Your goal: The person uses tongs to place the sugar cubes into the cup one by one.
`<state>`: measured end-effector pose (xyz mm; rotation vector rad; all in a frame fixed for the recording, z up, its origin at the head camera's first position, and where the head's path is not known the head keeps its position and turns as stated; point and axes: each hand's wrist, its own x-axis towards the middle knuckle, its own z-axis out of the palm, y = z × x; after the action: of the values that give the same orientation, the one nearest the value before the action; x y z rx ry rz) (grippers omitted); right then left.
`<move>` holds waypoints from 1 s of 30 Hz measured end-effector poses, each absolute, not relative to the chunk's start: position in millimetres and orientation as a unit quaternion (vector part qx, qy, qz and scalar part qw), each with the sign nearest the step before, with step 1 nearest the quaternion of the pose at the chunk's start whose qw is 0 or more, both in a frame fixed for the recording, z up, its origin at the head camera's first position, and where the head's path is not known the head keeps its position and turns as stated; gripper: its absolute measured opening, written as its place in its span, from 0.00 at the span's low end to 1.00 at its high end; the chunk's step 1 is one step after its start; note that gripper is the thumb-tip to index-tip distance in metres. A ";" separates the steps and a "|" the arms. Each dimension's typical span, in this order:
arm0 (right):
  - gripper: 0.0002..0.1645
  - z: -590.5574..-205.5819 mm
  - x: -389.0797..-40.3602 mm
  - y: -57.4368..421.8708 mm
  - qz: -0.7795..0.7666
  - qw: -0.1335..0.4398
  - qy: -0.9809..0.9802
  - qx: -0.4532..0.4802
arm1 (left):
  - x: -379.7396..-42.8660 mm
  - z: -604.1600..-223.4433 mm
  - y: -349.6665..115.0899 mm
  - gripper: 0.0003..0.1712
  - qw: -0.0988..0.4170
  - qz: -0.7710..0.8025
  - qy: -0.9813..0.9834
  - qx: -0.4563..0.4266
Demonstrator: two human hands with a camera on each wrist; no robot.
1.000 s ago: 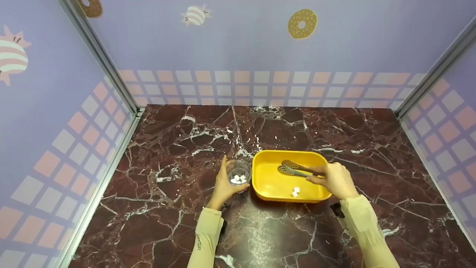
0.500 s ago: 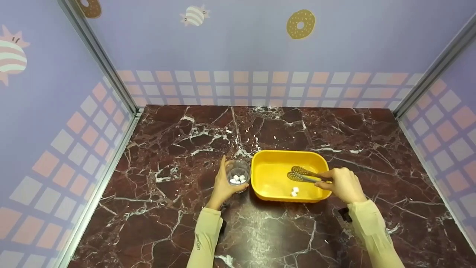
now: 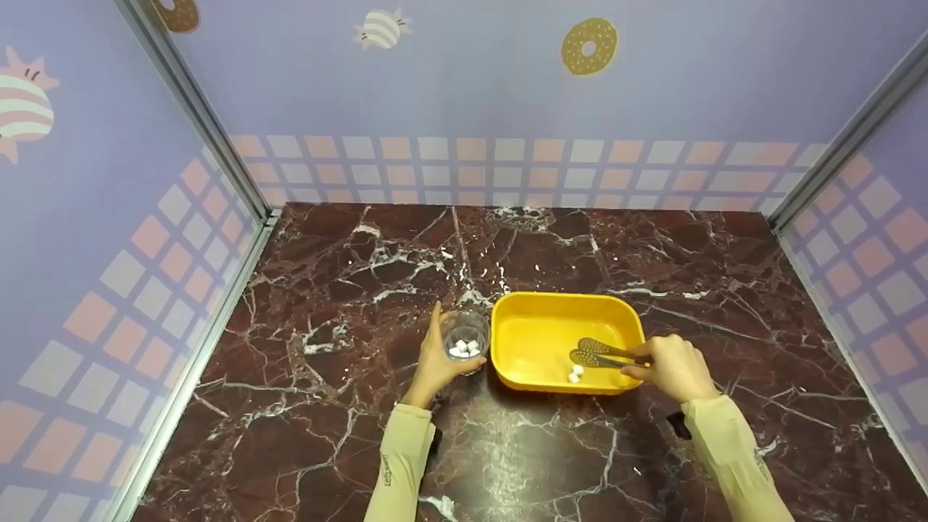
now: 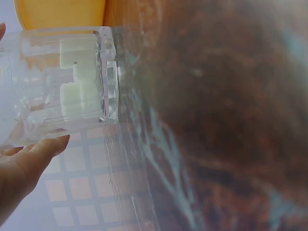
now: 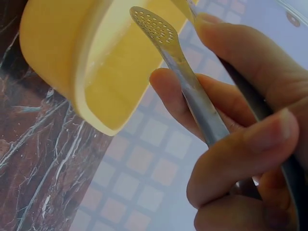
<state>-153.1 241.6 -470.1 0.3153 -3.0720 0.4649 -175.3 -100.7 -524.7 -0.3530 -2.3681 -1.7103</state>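
Note:
My left hand [image 3: 433, 365] holds a clear glass [image 3: 475, 322] upright, thumb on its near side and fingers along its left. Several white cubes [image 4: 77, 94] lie at the bottom of the glass, seen through its wall in the left wrist view. My right hand [image 3: 676, 366] grips metal tongs [image 5: 195, 96] with perforated heads. Those heads are a little apart and hang inside the yellow basin [image 3: 565, 299], just above two small white cubes [image 3: 576, 375]. Nothing shows between the heads. In the right wrist view my fingers [image 5: 240, 159] wrap the tong arms.
Basin and glass stand side by side, close together, on a dark red marbled tabletop [image 3: 312, 428]. White specks [image 3: 500, 272] are scattered behind them. Patterned lilac panels [image 3: 471, 87] enclose the back and both sides.
My right hand and the tongs have moved right and toward me inside the basin, so the heads come close to the two cubes. The left hand and glass stay put.

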 end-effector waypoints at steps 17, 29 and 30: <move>0.11 -475.2 -154.5 234.7 0.130 0.000 -0.984 0.119 | -176.1 -525.1 -99.7 0.65 0.105 -0.575 -0.803 -0.117; 0.09 -478.9 -154.3 231.4 0.114 0.005 -0.985 0.127 | -178.0 -529.1 -101.2 0.65 0.098 -0.576 -0.803 -0.115; 0.09 -479.1 -154.3 231.3 0.113 0.008 -0.985 0.128 | -180.3 -533.7 -101.7 0.66 0.096 -0.576 -0.804 -0.114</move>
<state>-154.3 231.3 -479.1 0.3992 -3.0795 0.3536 -180.3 -101.7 -533.7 -0.3366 -2.3815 -1.7056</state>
